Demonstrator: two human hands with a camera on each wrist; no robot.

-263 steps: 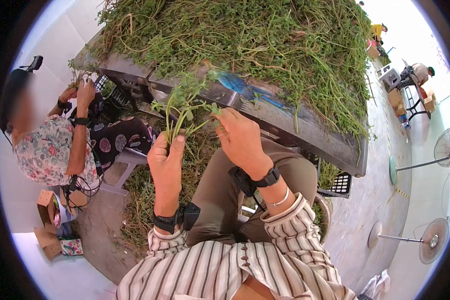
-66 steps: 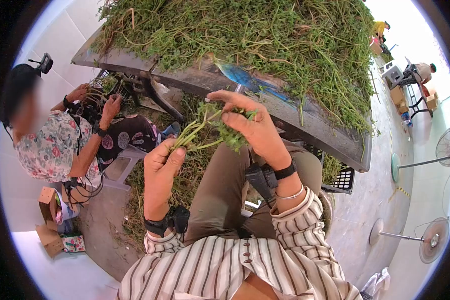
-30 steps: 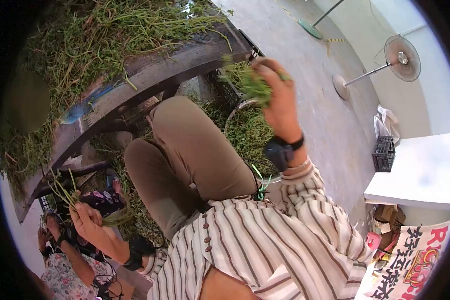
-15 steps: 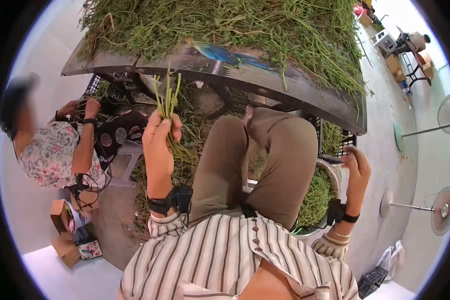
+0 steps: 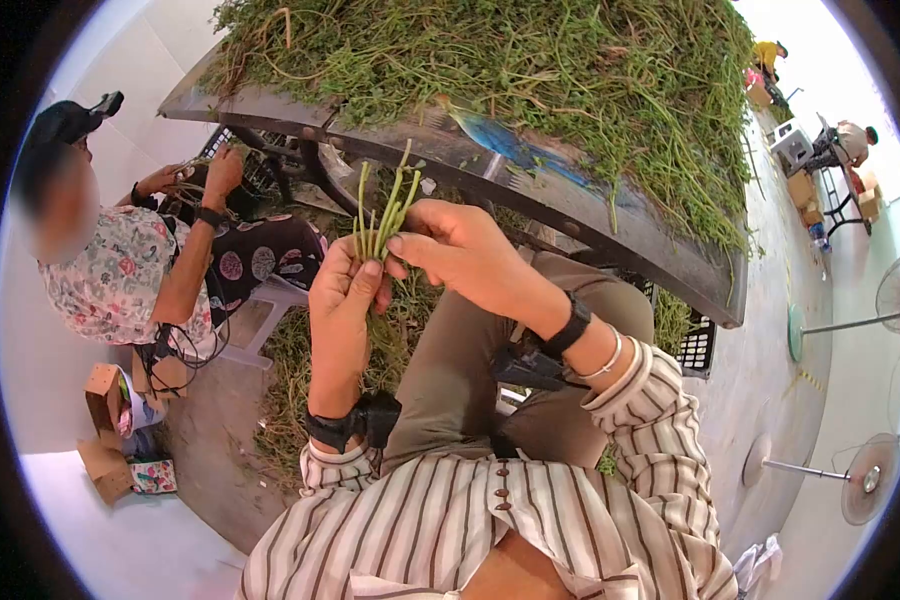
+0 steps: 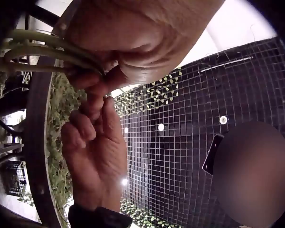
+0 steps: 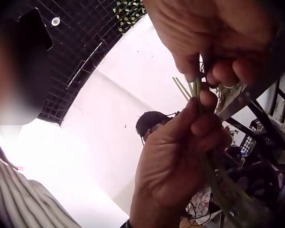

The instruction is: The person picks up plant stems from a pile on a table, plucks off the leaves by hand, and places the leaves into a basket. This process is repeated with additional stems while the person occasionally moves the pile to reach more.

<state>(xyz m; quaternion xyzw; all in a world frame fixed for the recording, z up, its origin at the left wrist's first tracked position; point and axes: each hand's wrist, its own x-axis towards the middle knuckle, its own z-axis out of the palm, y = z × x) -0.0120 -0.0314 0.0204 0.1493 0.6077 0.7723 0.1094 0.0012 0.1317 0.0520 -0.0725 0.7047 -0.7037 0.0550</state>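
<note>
My left hand (image 5: pixel 345 310) grips a small bunch of green stems (image 5: pixel 370 235) in front of my knees. The bare stem ends stick up above thumb and fingers, and the rest trails below the fist. Beside it my right hand (image 5: pixel 470 255) pinches the same bunch between thumb and fingers. In the right wrist view, the left hand (image 7: pixel 168 161) is wrapped round the stems (image 7: pixel 183 88), and the right hand's (image 7: pixel 213 33) fingertips meet their upper ends. Stems (image 6: pixel 42 50) also show in the left wrist view, where the right hand (image 6: pixel 97 152) reaches in from below.
A dark table (image 5: pixel 660 260) ahead bears a large heap of leafy green plants (image 5: pixel 530 70). More plants (image 5: pixel 290 400) lie on the floor at left. A seated person (image 5: pixel 120 270) works close on the left. A black crate (image 5: pixel 697 350) and standing fans (image 5: pixel 870 480) are at right.
The right hand carried leafy tops away to the right, appeared there without them, then came back to the stems. The left hand kept its bunch, its bare ends now upward.
</note>
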